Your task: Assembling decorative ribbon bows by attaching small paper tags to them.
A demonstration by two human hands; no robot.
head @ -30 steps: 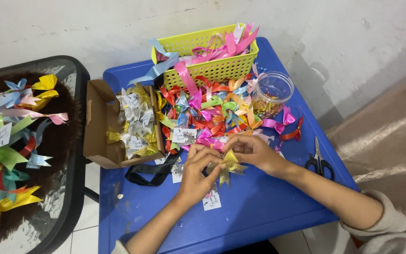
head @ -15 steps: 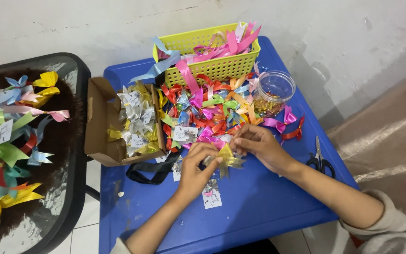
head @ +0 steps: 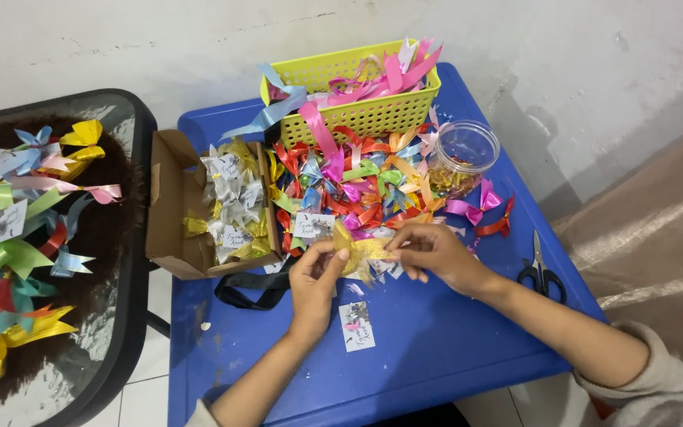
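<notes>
Two hands, yours, at work over the blue table (head: 436, 348): left hand (head: 315, 278) and right hand (head: 435, 251) each pinch one end of a yellow ribbon bow (head: 361, 251), held just above the tabletop. Behind it: heap of coloured ribbons (head: 357, 186), yellow basket (head: 361, 115). Right: scissors (head: 543, 273).
</notes>
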